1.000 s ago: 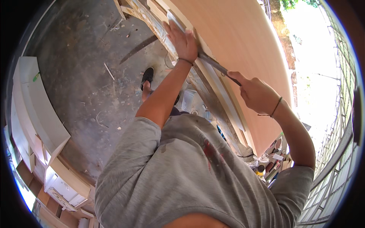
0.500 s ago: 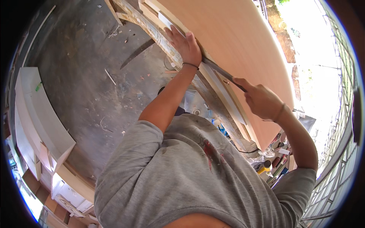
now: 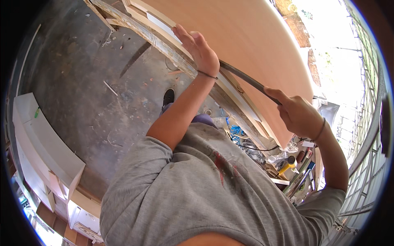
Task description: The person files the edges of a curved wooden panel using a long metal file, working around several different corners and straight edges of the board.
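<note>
While the head camera looks steeply down over a grey shirt (image 3: 205,197), the left hand (image 3: 201,51) lies flat with fingers stretched on the edge of a large tan wooden panel (image 3: 246,37), pressing on it rather than closed around anything. The right hand (image 3: 297,112) is wrapped tight around one end of a long dark flat tool (image 3: 246,80), whose far end runs up under the left palm, so that end is hidden. The tool lies along the panel's edge, just above the pale wooden frame strips (image 3: 230,98) that run beneath the panel.

Below the frame, near the right hand, a cluttered heap shows: a blue coiled cord (image 3: 234,132), a yellow bottle (image 3: 287,165) and some long rods, too small to tell apart. One dark shoe (image 3: 168,97) stands on the grey concrete floor (image 3: 90,82), which carries scattered wood slivers and dust. At the left edge, white cabinet boxes (image 3: 45,147) stand well apart from both hands. A metal grille (image 3: 365,164) closes the right side.
</note>
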